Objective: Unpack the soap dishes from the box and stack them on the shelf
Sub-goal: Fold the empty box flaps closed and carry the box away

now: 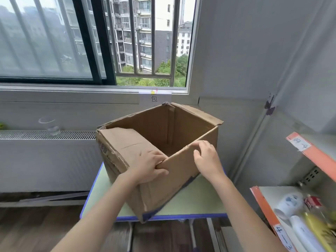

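Note:
A worn brown cardboard box (180,171) stands open-topped on a small table (198,202) with a pale green top and blue edge. My left hand (147,165) grips the near corner of the box, thumb outside and fingers curled over the rim beside a folded-in flap (127,142). My right hand (207,157) holds the near-right wall's top edge, fingers hooked over it. The part of the box interior that shows is bare cardboard; its floor is mostly hidden. No soap dish is visible. A shelf unit (261,202) with orange-edged boards stands at the right.
The lower shelf board holds a white patterned mug (289,203), a red item and white and yellow bottles. A radiator (47,135) with a clear glass (51,126) on it runs under the window at the left. Wooden floor lies below.

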Demonstrator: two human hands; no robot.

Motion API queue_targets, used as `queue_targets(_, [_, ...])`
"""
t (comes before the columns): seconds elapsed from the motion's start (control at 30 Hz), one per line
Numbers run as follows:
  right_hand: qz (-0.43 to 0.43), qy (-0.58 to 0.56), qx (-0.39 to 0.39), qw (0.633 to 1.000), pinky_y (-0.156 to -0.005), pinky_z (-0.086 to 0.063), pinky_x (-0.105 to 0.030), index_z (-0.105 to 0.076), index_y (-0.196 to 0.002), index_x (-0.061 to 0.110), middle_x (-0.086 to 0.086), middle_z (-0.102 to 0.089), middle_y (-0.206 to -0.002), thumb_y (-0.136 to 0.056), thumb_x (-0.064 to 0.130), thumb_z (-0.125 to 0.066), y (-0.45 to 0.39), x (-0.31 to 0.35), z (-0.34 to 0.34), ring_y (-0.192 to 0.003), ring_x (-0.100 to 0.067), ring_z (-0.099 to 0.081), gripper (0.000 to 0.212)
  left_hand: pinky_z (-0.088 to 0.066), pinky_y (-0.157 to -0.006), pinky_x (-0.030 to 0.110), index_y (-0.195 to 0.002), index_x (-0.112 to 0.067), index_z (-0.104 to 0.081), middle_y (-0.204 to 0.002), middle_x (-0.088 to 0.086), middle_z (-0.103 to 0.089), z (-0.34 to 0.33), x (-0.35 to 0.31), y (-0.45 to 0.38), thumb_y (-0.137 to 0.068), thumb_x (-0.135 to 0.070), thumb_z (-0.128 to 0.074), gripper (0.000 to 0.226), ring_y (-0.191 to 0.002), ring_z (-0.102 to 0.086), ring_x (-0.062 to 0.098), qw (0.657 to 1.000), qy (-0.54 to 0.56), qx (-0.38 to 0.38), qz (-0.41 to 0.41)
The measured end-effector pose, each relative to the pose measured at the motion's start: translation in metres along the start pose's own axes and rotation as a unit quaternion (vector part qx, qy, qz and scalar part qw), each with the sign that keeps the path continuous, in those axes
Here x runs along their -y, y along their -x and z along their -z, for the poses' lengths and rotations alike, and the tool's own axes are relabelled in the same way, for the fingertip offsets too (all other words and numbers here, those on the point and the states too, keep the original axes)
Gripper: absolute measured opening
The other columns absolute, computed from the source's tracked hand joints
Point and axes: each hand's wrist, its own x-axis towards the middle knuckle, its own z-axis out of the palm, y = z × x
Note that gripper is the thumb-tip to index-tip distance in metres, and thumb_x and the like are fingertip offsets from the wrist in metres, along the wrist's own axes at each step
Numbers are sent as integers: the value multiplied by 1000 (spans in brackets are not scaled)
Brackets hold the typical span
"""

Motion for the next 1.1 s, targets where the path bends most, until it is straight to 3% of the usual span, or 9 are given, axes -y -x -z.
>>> queue_targets(0.1, [10,32,7,999,-97,-30,-28,-57,-117,8,-5,-55,-125,-91,8,-44,-20,4,-13,-118,-23,-42,29,-35,-100,38,-116,-28,-61,-117,-10,-59,20,48,-1,-80,-43,-61,38,-112,-49,12,997,58,56,-15])
queue_targets(0.23, [9,84,3,996,-99,-30,-32,-59,-117,13,-1,-52,-129,-91,12,-45,-46,8,-30,-127,-19,-37,29,-39,-97,36,-107,-34,-57,-112,-7,-59,52,106,-6,-75,-25,-60,33,-109,-51,16,987,54,137,57])
queue_targets(0.3, [-8,106,-1,994,-102,-27,-32,-59,-118,16,1,-48,-134,-93,16,-45,-56,7,-37,-131,-18,-31,29,-41,-88,26,-106,-31,-57,-111,-3,-59,66,115,-10,-77,-11,-57,35,-105,-50,15,984,37,153,83])
queue_targets(0.4, [-50,101,-30,993,-103,-24,-35,-61,-116,16,-4,-46,-134,-92,19,-46,-70,8,-46,-130,-23,-29,28,-36,-79,17,-111,-26,-61,-108,-5,-59,68,101,-23,-74,-31,-58,38,-102,-51,12,993,49,67,79])
queue_targets(0.47, [-74,84,-48,993,-102,-24,-34,-60,-115,14,-6,-48,-130,-92,18,-46,-75,7,-47,-126,-24,-31,27,-40,-82,23,-114,-27,-61,-109,-7,-60,54,83,-38,-78,-51,-60,44,-100,-54,11,998,54,-5,42])
queue_targets(0.57, [-99,77,-61,990,-100,-24,-32,-59,-117,12,-6,-51,-128,-94,16,-45,-77,-1,-44,-122,-24,-37,28,-48,-83,31,-112,-29,-61,-107,-10,-61,27,55,-68,-81,-65,-52,48,-98,-57,10,999,19,-37,-13])
queue_targets(0.77, [-189,33,-97,977,-103,-24,-29,-58,-122,10,-11,-48,-123,-94,21,-48,-68,-21,-27,-123,-27,-35,32,-47,-76,30,-100,-27,-65,-100,-8,-64,9,14,-106,-88,-58,-46,38,-95,-58,12,994,28,-61,-92])
queue_targets(0.93, [-267,2,-39,963,-104,-26,-33,-45,-137,12,-22,-46,-130,-96,33,-42,-67,-28,-16,-125,-34,-36,46,-47,-72,30,-94,-28,-66,-92,-12,-62,6,20,-106,-88,-60,-44,38,-86,-58,11,991,22,-80,-101])
queue_targets(1.1, [-171,-46,-154,972,-104,-23,-25,-37,-138,4,-14,-43,-140,-94,17,-50,-64,-21,-20,-131,-27,-36,48,-49,-75,32,-93,-26,-68,-90,-12,-62,8,21,-108,-91,-44,-52,24,-84,-58,8,980,112,-134,-91])
